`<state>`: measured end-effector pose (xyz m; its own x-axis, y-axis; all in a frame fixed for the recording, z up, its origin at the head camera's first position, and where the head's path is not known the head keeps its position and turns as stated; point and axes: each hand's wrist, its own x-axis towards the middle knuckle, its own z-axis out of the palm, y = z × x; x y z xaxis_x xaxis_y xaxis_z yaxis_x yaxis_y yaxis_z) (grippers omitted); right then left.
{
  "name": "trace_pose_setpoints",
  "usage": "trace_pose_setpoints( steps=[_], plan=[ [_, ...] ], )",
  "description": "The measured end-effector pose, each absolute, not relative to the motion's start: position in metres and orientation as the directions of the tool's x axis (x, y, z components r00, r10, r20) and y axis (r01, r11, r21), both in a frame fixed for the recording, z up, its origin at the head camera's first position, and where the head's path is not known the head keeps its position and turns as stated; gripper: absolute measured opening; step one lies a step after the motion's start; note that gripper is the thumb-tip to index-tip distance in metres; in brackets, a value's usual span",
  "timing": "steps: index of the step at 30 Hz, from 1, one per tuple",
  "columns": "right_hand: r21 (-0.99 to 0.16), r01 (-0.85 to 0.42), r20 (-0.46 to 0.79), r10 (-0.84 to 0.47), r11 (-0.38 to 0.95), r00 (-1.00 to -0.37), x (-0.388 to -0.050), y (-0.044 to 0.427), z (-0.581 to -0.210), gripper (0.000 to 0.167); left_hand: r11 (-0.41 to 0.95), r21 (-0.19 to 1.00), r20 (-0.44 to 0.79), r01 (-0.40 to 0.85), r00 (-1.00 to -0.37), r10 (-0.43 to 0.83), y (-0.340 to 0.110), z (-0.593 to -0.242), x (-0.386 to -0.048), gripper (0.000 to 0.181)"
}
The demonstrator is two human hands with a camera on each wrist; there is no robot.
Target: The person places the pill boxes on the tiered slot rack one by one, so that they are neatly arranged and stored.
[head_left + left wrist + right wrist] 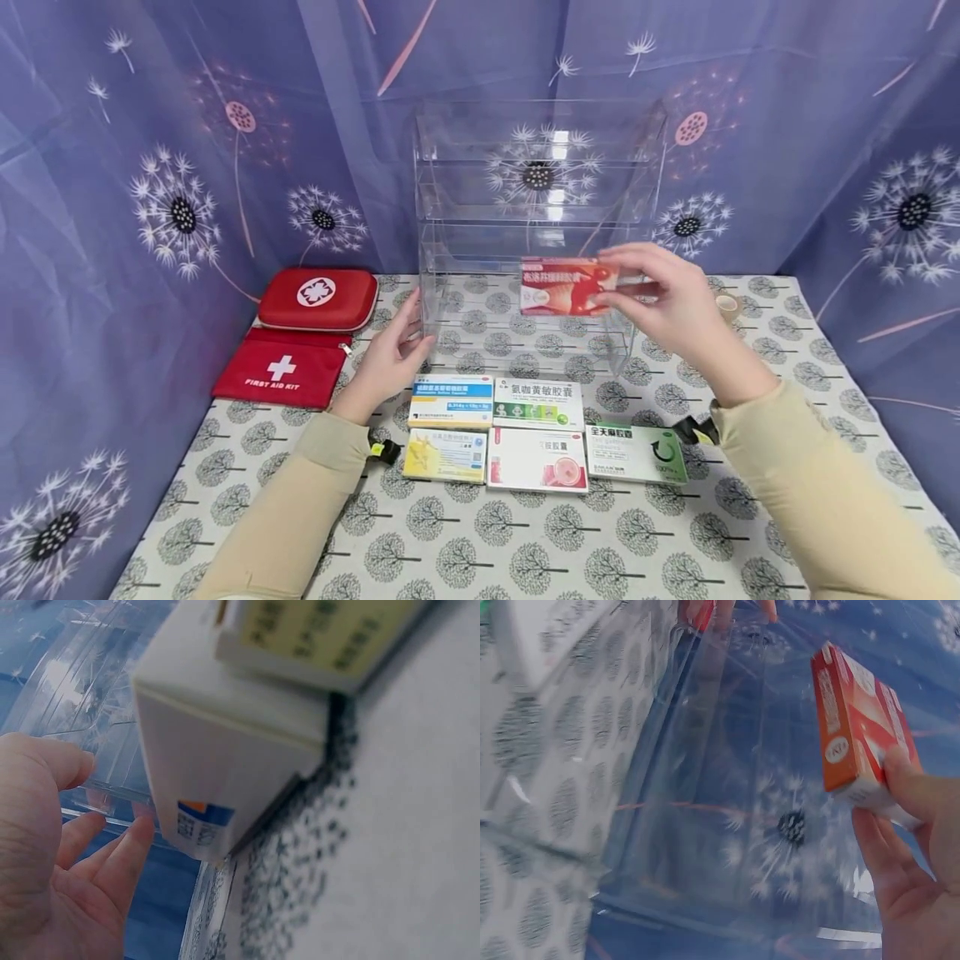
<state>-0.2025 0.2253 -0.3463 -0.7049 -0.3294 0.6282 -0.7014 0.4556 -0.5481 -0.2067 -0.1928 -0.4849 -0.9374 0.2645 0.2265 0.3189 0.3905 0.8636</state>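
My right hand [667, 302] pinches a red and orange medicine box [558, 287] between thumb and fingers at its right end. The box is held up in front of the lower tiers of a clear plastic display rack [495, 215]; the right wrist view shows the medicine box [862, 724] tilted, with its end face visible. My left hand [390, 354] touches the rack's left side, near its base. Seen from the left wrist, the thumb and extended fingers of the left hand [82, 862] rest at the clear plastic.
Near the rack's front lie a blue-white box [452, 414], a green-white box [536, 411], a yellow box [444, 457], a pink-white box [517, 454] and a green box [626, 462]. Left are a red case [281, 302] and first aid pouch [255, 354]; tape [727, 307] sits right.
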Motion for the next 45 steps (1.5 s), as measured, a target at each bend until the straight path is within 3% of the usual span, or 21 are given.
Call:
trace_pose_setpoints(
  steps=[7,13,20,27,32,39,45],
  plan=[
    [-0.520,-0.680,0.647,-0.281,0.517,-0.709,-0.233,0.193,-0.309,0.050,0.377,0.868,0.232,0.324,-0.935,0.268,-0.191,-0.488,-0.207,0.086],
    [-0.526,-0.700,0.694,-0.232,0.484,-0.682,-0.257,0.173,-0.277,0.046,0.364,0.880,0.215,0.307,-0.938,0.271,-0.186,-0.487,-0.207,0.086],
    [-0.461,-0.716,0.745,-0.210,0.524,-0.633,-0.288,0.159,-0.248,0.039,0.362,0.889,0.187,0.282,-0.943,0.274,-0.183,-0.488,-0.207,0.085],
    [-0.320,-0.707,0.780,-0.248,0.630,-0.574,-0.318,0.146,-0.229,0.028,0.372,0.885,0.186,0.280,-0.945,0.269,-0.183,-0.486,-0.205,0.086],
    [-0.310,-0.672,0.765,-0.243,0.672,-0.597,-0.329,0.136,-0.224,0.023,0.389,0.878,0.186,0.279,-0.947,0.261,-0.182,-0.482,-0.204,0.087],
    [-0.362,-0.597,0.710,-0.204,0.716,-0.674,-0.338,0.127,-0.229,0.025,0.383,0.873,0.205,0.303,-0.939,0.275,-0.182,-0.481,-0.205,0.087],
    [-0.377,-0.604,0.691,-0.221,0.703,-0.688,-0.344,0.115,-0.239,0.025,0.381,0.866,0.232,0.323,-0.936,0.266,-0.190,-0.484,-0.205,0.087]
  ],
)
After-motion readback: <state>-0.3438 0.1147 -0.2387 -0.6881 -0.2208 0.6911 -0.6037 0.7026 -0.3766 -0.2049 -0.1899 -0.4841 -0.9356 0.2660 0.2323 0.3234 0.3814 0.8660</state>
